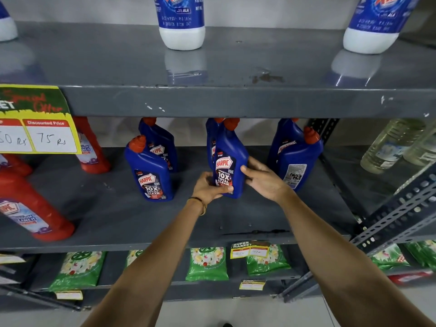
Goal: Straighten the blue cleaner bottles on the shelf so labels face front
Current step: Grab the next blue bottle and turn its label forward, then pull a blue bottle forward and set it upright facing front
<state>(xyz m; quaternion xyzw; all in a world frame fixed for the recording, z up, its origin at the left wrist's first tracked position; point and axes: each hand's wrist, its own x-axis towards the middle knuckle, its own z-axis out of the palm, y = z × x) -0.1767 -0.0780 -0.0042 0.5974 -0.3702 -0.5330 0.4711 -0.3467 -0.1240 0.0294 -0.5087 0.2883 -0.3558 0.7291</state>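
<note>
We face the grey middle shelf (118,215), where the blue cleaner bottles stand in three pairs toward its back edge. The left front bottle (151,171) shows its label forward, another (162,142) close behind it. The right front bottle (298,159) shows its back label to us, with one (283,138) behind. Between those pairs we hold the middle front bottle (227,159) upright, label forward, its base on the shelf, a further bottle (211,140) behind it. Our left hand (208,187) grips its lower left side, thumb across the label; our right hand (265,179) wraps its right side. Red bottles (35,208) lean near the shelf's left edge.
</note>
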